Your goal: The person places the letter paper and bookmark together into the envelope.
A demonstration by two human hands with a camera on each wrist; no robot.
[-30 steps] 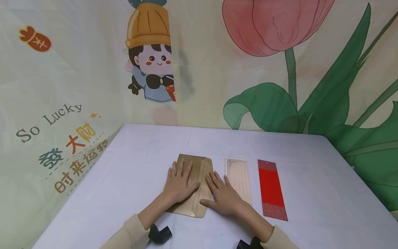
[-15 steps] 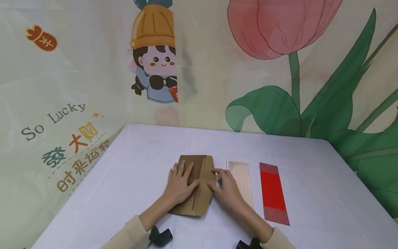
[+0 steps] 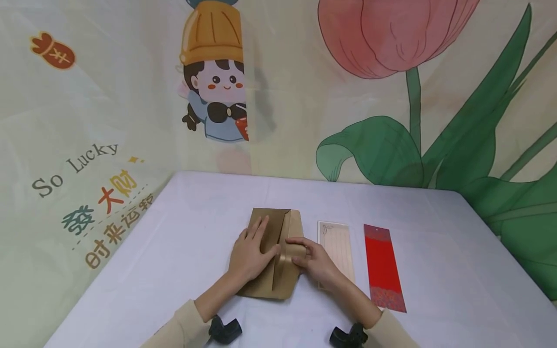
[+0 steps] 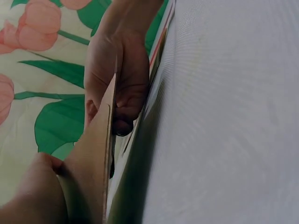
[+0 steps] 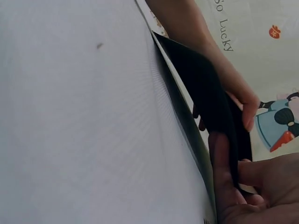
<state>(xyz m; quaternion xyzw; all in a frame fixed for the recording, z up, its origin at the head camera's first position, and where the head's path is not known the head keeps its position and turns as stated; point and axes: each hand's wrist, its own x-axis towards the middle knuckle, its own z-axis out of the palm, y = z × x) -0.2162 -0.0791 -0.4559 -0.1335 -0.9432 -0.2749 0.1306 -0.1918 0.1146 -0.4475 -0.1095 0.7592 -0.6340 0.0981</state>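
A brown paper envelope (image 3: 266, 290) lies on the white table in front of me. My left hand (image 3: 250, 255) rests on its left half with the fingers stretched out. My right hand (image 3: 319, 261) pinches the envelope's right-hand side between thumb and fingers and bends it upward. In the right wrist view the raised brown panel (image 5: 201, 79) shows its dark underside, and the right hand (image 5: 275, 186) grips its edge. From the left wrist view the lifted paper (image 4: 93, 140) stands up off the table, partly covering the right hand (image 4: 126, 79).
To the right lies a pale lined card (image 3: 338, 244), partly behind my right hand. A red strip (image 3: 383, 266) with patterned ends lies beyond it. Black wrist mounts (image 3: 225, 329) sit by both sleeves. A printed curtain (image 3: 287, 121) hangs behind the table (image 3: 209, 198).
My right hand went from lying flat on the envelope's right edge to pinching that side, which is now bent up. The left hand stayed on the envelope, its fingers closer together.
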